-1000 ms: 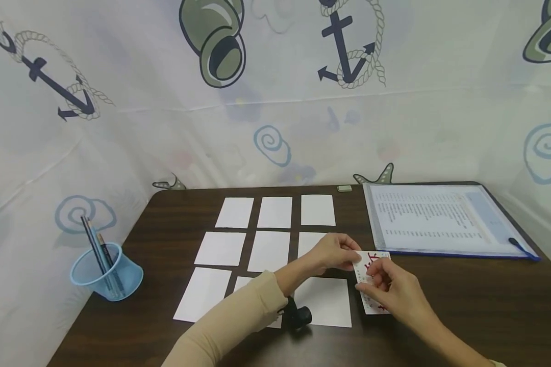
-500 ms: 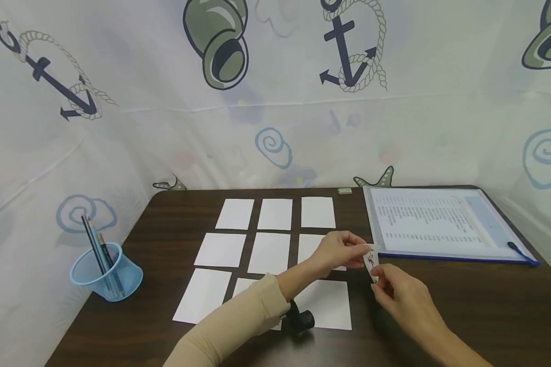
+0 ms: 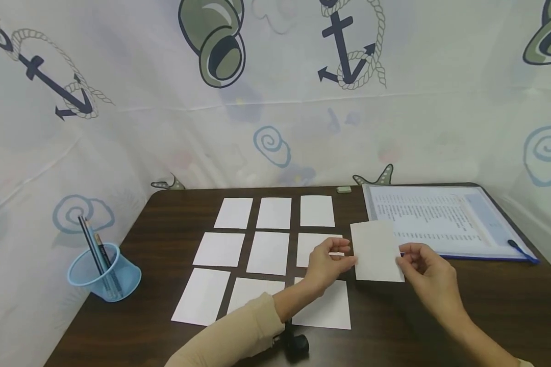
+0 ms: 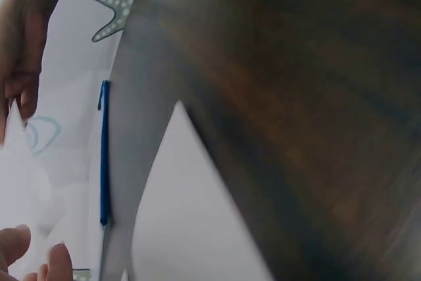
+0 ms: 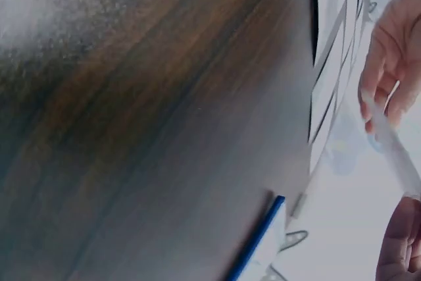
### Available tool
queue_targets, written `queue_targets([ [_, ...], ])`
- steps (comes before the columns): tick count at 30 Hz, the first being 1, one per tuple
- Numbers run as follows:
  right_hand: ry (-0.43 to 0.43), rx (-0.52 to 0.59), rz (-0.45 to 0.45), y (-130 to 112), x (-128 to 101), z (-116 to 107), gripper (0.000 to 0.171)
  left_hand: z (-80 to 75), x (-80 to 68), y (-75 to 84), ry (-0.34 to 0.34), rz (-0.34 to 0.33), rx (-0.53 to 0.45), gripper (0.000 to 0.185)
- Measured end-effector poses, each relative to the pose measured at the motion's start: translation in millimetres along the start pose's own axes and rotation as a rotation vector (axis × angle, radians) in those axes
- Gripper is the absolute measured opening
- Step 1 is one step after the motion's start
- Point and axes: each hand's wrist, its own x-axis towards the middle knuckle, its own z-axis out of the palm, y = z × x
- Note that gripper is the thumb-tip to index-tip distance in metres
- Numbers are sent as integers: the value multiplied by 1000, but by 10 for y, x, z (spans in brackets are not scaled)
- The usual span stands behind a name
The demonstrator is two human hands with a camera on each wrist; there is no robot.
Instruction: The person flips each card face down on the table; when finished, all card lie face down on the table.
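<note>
Flipped since prev frame, card [image 3: 376, 251] now blank-side up, long axis upright, both hands [image 3: 381, 262] pinching its edges.

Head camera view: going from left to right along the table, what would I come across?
Blue pencil cup → grid of white cards → left hand → held white card → right hand → clipboard sheet.
</note>
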Motion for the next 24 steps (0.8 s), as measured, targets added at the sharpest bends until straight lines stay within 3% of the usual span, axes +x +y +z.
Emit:
queue_targets([
  [4,-52,40,121,59,11,-2,19,40,-35,-57,27,1,-61,30],
  [9,-156,63,192,164,-15,-16,25,54,-74,-87,39,24,-31,28],
  [13,-277,43,226,253,-48,-46,27,47,-137,-100,1,55,82,31],
  [19,-468,-41,251,393,-116,-117,28,47,-198,-153,-105,148,324,32],
  [24,-598,-90,265,478,-158,-167,30,67,-232,-157,-186,149,498,33],
])
